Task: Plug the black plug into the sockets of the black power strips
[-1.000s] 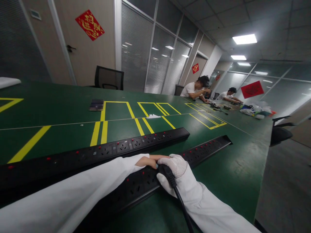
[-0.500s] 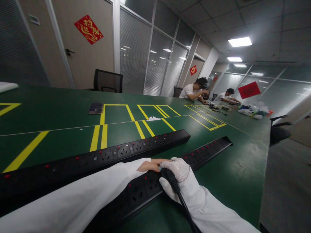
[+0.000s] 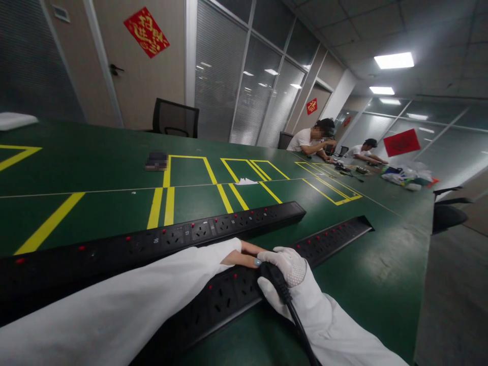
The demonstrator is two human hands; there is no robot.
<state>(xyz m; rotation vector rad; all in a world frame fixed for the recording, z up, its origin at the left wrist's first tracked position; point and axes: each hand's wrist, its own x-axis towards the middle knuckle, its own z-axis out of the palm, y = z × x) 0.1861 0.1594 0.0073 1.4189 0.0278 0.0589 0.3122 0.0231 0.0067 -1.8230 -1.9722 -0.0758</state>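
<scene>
My gloved right hand point(image 3: 286, 269) is closed on a black power plug point(image 3: 271, 277), whose cable runs down toward the bottom edge. The plug sits over the near power strip point(image 3: 224, 300), a long black one with red lights and several sockets. My bare left hand point(image 3: 244, 255) reaches across that strip, its thumb at the plug and its other fingers hidden behind my right hand, so its grip is unclear. A second black power strip point(image 3: 202, 231) lies behind, roughly parallel to the first.
The green table point(image 3: 381, 269) carries yellow tape outlines point(image 3: 186, 156), a dark pixelated object point(image 3: 156, 161) and a torn white scrap point(image 3: 247, 181). Two people work at the far right, near plastic bags point(image 3: 406, 175). A black chair point(image 3: 450, 213) stands by the right edge.
The whole view has shifted slightly, so that the hands and strips appear a little farther right. My hands keep the same pose around the plug.
</scene>
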